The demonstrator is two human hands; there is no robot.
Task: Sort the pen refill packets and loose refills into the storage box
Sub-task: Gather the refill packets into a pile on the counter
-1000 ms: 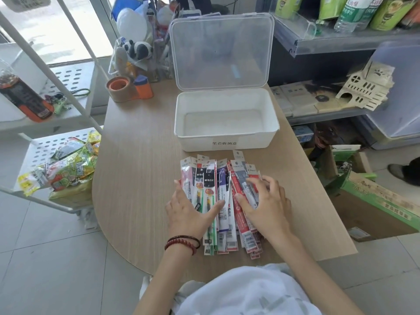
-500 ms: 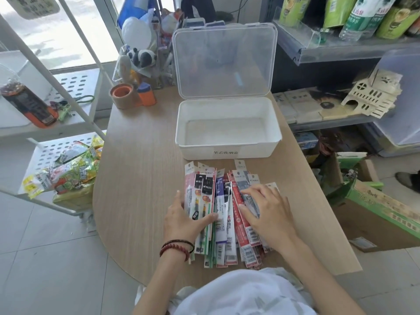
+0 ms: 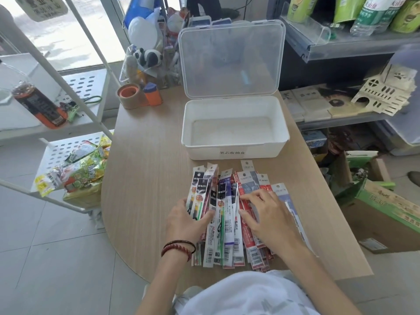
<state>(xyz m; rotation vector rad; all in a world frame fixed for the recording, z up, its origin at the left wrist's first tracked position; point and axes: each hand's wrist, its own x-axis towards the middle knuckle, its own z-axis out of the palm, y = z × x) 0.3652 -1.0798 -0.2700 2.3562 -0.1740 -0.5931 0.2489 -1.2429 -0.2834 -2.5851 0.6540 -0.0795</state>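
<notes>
A pile of pen refill packets (image 3: 227,226) lies fanned out on the wooden table (image 3: 145,178), near its front edge. My left hand (image 3: 181,226) grips a few packets (image 3: 201,192) at the pile's left side, thumb across their front, and they tilt up off the rest. Over the red and blue packets (image 3: 250,185) on the right, my right hand (image 3: 270,219) rests with its fingers spread. Just behind the pile stands the white storage box (image 3: 234,150), empty, with its clear lid (image 3: 231,60) raised upright.
A tape roll (image 3: 129,95), an orange container (image 3: 153,96) and a clear holder with a panda toy (image 3: 147,57) stand at the table's back left. A white rack with snack bags (image 3: 79,176) is left; shelves and a cardboard box (image 3: 386,212) are right.
My left hand has gone from lying on the pile to gripping its leftmost packets and tilting them up. My right hand's fingers have spread over the red and blue packets.
</notes>
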